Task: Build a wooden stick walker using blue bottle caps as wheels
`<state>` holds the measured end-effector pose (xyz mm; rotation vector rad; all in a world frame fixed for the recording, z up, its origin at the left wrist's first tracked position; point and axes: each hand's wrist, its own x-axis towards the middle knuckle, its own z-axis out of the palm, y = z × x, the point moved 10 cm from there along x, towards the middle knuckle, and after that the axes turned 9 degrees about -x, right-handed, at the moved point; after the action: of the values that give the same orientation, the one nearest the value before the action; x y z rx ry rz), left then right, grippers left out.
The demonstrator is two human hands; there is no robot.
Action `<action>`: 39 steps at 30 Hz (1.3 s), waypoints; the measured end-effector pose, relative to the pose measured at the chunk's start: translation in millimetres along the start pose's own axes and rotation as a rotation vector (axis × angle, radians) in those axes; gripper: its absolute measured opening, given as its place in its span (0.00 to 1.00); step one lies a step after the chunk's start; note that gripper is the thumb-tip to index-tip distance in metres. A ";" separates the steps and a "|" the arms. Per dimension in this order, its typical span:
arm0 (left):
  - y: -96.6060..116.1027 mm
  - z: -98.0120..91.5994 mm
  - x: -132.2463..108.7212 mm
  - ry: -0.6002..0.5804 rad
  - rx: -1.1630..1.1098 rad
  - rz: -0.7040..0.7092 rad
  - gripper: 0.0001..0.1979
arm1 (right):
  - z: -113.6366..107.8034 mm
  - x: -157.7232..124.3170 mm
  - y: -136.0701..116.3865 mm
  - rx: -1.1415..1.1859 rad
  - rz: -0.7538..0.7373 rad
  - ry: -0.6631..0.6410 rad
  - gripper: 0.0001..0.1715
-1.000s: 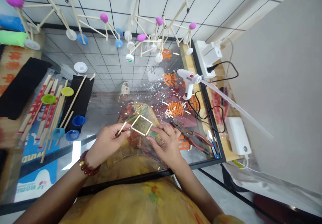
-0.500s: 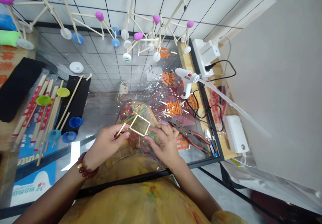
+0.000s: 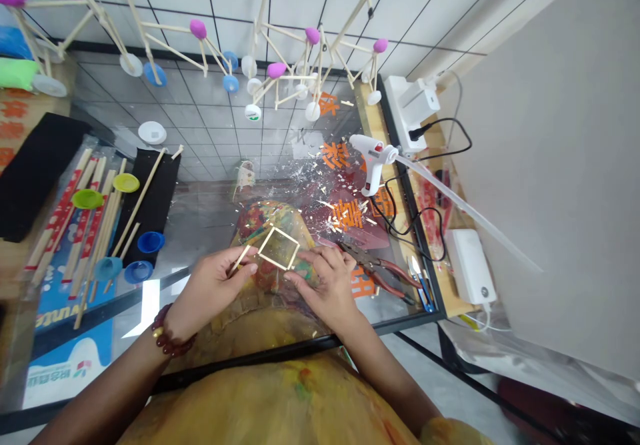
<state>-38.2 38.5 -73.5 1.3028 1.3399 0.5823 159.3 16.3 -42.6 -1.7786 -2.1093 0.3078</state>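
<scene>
"What's biggest from where you stand?"

"The glass-topped table with a black frame (image 3: 203, 222). Along its far edge runs a row of pale wooden stick models (image 3: 277, 70) with pink knobs and round white and blue caps at their feet."

"And after those?"

"Long pale wooden sticks, some in red-and-white paper (image 3: 94, 232), on the left. Over on the right, a white plastic glue gun (image 3: 371, 152) with a long translucent rod out its back, and dark metal pliers with reddish-brown handles (image 3: 385, 270)."

"The hands?"

"The left hand (image 3: 220, 278) pinches something between thumb and forefinger. The right hand (image 3: 327, 285), near the pliers, has its thumb and forefinger narrowly apart."

"On what?"

"At the lower right of a small square of thin pale sticks (image 3: 273, 261), between the hands. Gripping or just touching, I can't tell."

"And the left's piece?"

"A short pale wooden stick (image 3: 240, 260), just beside the square. Smallest are the pale wood chips (image 3: 327, 205), scattered over the glass."
</scene>
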 end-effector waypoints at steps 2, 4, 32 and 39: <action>-1.4 -0.2 -0.5 0.009 -0.004 -0.007 0.16 | -0.5 1.1 -1.7 -0.004 -0.004 0.002 0.15; -3.0 -0.1 -0.8 0.015 -0.005 -0.013 0.17 | -0.7 2.4 -3.4 -0.001 -0.006 -0.002 0.14; 13.3 -2.4 17.9 -0.070 0.060 -0.016 0.27 | 3.8 5.2 -1.7 -0.037 0.037 -0.021 0.29; 28.8 -3.0 36.2 -0.092 0.114 0.025 0.27 | 2.2 4.9 -4.4 -0.016 0.014 -0.008 0.21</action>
<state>-22.4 79.9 -60.0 1.4236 1.2982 0.4623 153.7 20.5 -42.3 -1.8049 -2.1116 0.3031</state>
